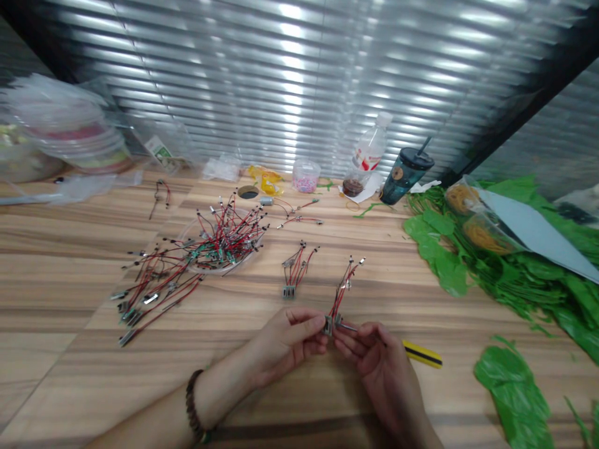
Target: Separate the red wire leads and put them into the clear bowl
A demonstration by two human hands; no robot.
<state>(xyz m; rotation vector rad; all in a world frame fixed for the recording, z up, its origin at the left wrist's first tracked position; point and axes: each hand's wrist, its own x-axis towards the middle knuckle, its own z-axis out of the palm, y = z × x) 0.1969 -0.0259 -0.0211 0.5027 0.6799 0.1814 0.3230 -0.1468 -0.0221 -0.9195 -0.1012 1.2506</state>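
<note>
Between thumb and fingers, my left hand (299, 333) grips a small circuit board (328, 325) with red and black wires standing up from it. My right hand (381, 358) is closed around a screwdriver with a yellow and black handle (423, 354); its thin metal shaft points left at the boards. Another small board (337, 320) sits at the shaft's tip, close to my left fingertips. Just beyond my hands lies a group of wired boards (289, 291) side by side. A clear plastic bowl (191, 234) heaped with wired boards stands farther left, with several more spilling over the table beside it.
Green plastic sheets and strips (510, 268) spread along the right side. At the back are a tumbler with a straw (406, 174), a plastic bottle (372, 146), a tub of pink beads (306, 178) and a small cylindrical motor (266, 201). Stacked clear containers (79, 140) stand back left.
</note>
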